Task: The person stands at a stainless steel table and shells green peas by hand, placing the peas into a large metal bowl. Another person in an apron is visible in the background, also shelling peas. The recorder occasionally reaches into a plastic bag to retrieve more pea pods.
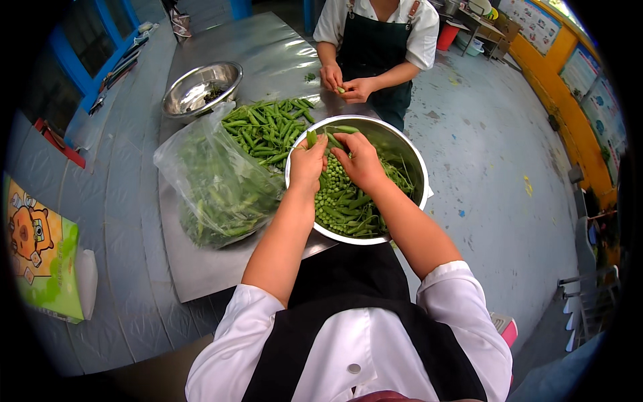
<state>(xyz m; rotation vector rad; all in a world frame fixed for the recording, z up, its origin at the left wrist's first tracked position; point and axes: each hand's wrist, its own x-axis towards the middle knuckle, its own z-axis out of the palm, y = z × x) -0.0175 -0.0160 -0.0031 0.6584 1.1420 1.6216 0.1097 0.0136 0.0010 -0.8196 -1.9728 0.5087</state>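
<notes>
From where I stand, the left hand's (308, 164) grip is closed on a slim green pea pod (311, 139), its long axis pointing away from the body, over the wide, round steel bowl (414, 155). The right hand (360, 162) curls just right of it; whether it pinches anything, I can't tell. Loose round green peas (332, 177) lie below; a bulging see-through plastic bag (218, 175) sits left on the silvery metal bench (194, 268).

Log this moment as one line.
left hand: holds pea pod | right hand: above bowl | inside: shelled peas, pods | left of bowl: plastic bag, pod pile
</notes>
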